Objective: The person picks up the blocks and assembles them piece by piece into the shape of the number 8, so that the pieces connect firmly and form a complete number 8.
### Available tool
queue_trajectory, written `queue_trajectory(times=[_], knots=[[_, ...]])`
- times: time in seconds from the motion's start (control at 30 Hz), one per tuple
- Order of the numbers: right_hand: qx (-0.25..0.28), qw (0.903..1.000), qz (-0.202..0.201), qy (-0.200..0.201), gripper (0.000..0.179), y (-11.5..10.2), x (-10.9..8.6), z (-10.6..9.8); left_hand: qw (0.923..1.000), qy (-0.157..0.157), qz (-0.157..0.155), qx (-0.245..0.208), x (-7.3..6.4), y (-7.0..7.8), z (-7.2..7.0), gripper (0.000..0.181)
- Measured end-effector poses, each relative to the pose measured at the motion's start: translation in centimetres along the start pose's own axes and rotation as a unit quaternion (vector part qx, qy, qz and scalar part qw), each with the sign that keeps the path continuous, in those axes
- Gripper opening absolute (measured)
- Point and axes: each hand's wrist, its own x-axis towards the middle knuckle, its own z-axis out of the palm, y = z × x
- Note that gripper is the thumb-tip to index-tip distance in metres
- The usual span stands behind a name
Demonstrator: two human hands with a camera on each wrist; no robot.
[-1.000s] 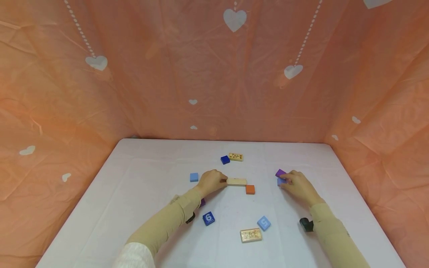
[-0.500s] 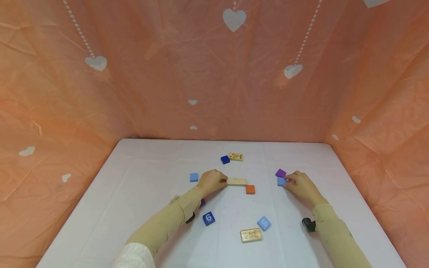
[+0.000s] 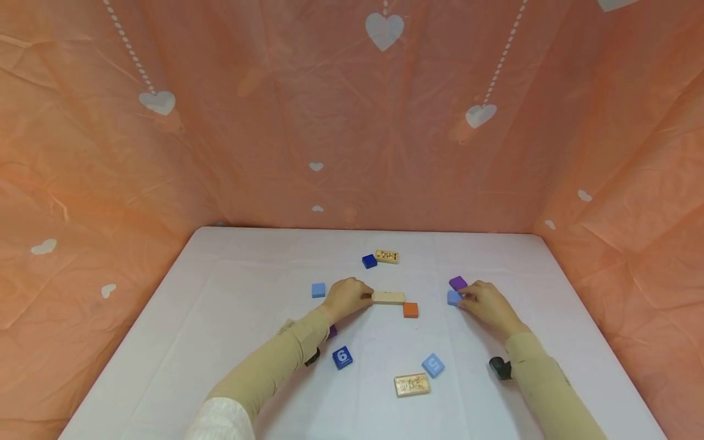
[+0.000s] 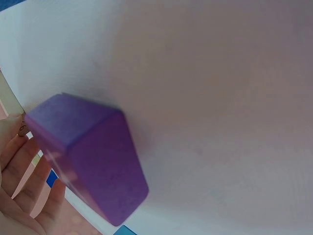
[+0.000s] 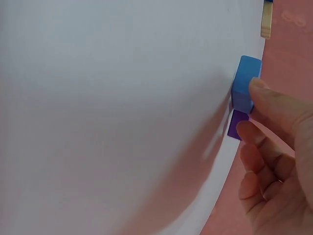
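My left hand (image 3: 348,297) pinches the left end of a pale wooden block (image 3: 388,298), whose printed end shows partly in the left wrist view. An orange block (image 3: 410,310) lies at the wooden block's near right corner. At the right, my right hand (image 3: 488,305) holds a light blue block (image 3: 453,297) between thumb and index finger. In the right wrist view, the thumb presses the side of that blue block (image 5: 246,83). A purple block (image 3: 458,283) sits just behind it, close to the index fingertip.
Another purple block (image 4: 93,156) is partly hidden under my left forearm. Around lie a light blue block (image 3: 318,290), a dark blue block (image 3: 370,261), a printed wooden block (image 3: 387,256), a dark blue 6 block (image 3: 342,357), a light blue 5 block (image 3: 433,365) and a printed wooden block (image 3: 412,385).
My right hand first drew back a little to the right, then came left. The light blue block and the purple block beside it have shifted slightly left. My left hand keeps its place.
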Motion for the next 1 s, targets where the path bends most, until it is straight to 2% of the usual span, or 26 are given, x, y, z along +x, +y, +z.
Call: queue_trajectory(times=[0.33,0.5,0.73,1.0], knots=[[0.006,0.9995,0.017,-0.025,0.029,-1.2,1.1,0.9,1.0,-0.003,0.0,0.002,0.2,0.1,-0.2,0.024],[0.003,0.9995,0.011,-0.03,0.029,-1.8,1.8,1.0,1.0,-0.004,-0.001,-0.003,0.3,0.1,-0.3,0.024],[0.004,0.9975,0.029,-0.064,0.032,-2.8,3.0,1.6,1.0,-0.005,-0.002,-0.001,0.2,0.0,-0.2,0.024],[0.032,0.9949,0.041,-0.086,0.035,-3.8,4.5,2.7,1.0,0.001,0.0,-0.003,0.0,0.0,-0.1,0.024]])
